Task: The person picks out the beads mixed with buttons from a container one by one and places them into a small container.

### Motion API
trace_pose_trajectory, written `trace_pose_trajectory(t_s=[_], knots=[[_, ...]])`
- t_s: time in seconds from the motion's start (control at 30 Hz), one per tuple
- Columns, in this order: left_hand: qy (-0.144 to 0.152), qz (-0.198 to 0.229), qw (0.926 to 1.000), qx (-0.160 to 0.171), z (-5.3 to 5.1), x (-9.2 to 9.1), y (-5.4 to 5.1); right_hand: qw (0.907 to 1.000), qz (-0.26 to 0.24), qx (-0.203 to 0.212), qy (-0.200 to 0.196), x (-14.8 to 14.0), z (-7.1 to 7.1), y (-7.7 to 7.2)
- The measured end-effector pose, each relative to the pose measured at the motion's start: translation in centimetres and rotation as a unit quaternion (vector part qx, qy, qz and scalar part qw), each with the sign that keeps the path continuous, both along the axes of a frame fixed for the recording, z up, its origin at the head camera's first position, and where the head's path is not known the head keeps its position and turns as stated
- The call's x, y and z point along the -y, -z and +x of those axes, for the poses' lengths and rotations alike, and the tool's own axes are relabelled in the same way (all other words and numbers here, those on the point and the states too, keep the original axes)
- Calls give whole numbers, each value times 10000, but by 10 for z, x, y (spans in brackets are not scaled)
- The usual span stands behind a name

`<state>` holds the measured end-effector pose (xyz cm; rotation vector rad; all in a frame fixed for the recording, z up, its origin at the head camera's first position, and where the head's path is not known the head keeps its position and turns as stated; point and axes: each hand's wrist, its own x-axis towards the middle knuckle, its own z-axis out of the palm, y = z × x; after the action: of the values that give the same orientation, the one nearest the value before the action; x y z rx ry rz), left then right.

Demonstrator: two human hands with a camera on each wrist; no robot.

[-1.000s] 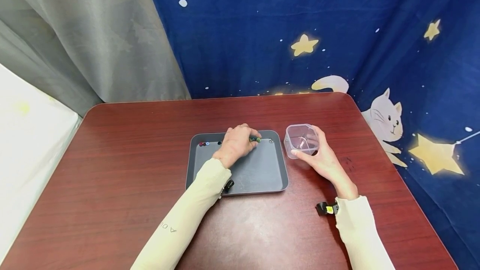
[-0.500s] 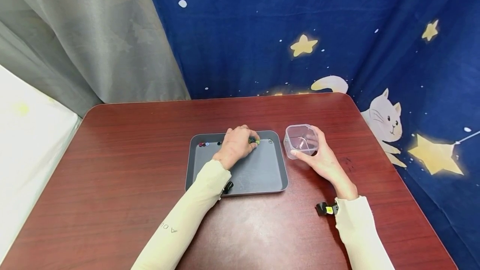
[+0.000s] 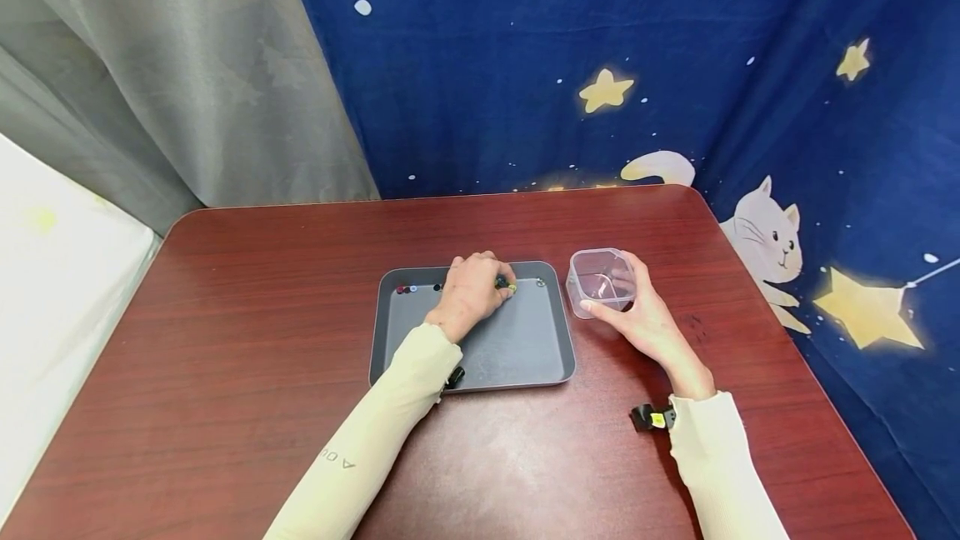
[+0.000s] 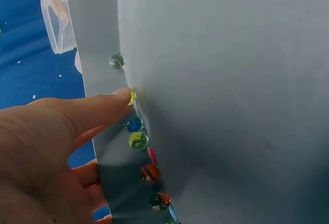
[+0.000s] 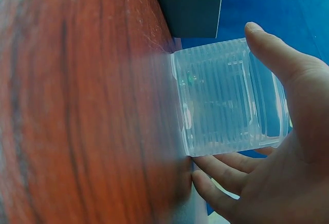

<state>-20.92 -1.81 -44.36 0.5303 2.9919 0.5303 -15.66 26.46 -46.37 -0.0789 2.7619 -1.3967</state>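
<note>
In the head view my left hand [image 3: 471, 286] reaches into the grey tray [image 3: 517, 357] near its far wall. Its thumb and forefinger pinch a yellow marble [image 4: 132, 97], mostly covered by the thumb in the left wrist view. Close by along the wall lie a blue marble [image 4: 133, 124], a yellow-green marble [image 4: 138, 141] and an orange marble [image 4: 150, 173]. A clear marble [image 4: 116, 61] sits apart on the other side. Right of the tray, my right hand [image 3: 645, 315] grips a clear plastic box [image 5: 226, 100], thumb on one side and fingers on the other.
The tray stands on a reddish-brown wooden table [image 3: 247, 340]. More small dark and coloured marbles [image 3: 406, 289] lie at the tray's far left. Behind the table hang a blue star-patterned curtain [image 3: 480, 65] and a grey curtain [image 3: 247, 107].
My left thumb and forefinger have drawn slightly closer together and shifted a little toward me and left with the marble. The right hand and box have stayed in place.
</note>
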Motion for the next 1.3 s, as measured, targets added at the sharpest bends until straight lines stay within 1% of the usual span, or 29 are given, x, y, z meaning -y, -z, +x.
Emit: trace_pose_trajectory(t_s=[0.13,0.4,0.63,0.8,1.07,1.2,1.3], knots=[[-27,-19,10000,-76,0,0,1,10000,-25,-16,-13,0,0,0],[-57,91,9999,-38,1,0,1,10000,-24,12,-10,0,1,1],[-81,206,9997,-81,1,1,2,10000,-41,-9,-37,1,1,1],[-65,230,9997,-109,0,1,2,10000,-10,-18,-31,2,1,0],[-55,384,9992,-104,0,2,-2,10000,-55,38,-6,2,1,0],[-88,414,9991,-99,-1,2,-2,10000,-75,41,-6,2,1,0],[-123,450,9988,-154,-1,2,-2,10000,-72,32,-6,3,0,0]])
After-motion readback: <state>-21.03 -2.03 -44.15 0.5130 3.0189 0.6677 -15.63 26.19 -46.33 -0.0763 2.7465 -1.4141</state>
